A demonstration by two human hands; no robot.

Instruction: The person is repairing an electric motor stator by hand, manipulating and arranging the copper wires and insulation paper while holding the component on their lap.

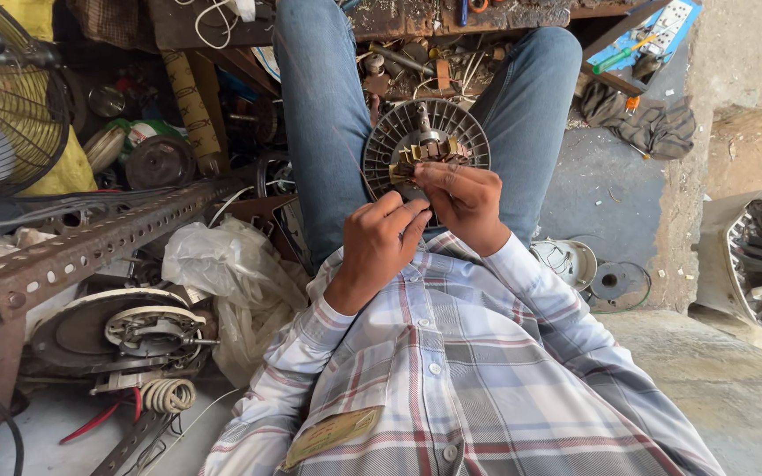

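Fingers of the left hand (379,244) and right hand (462,200) pinched thin wire at the centre-frame stator (425,141); winding looked partly done.

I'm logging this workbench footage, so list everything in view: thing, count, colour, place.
motor stator: one, grey with brass windings, on the lap between the knees
fan: one, grey blades and wire cage, upper left
metal bar: one, rusty, perforated, left
plastic bag: one, clear, left of the person
wire coil: one, pale, lower left
rag: one, grey, upper right
left hand: pinching thin wire
right hand: on the windings
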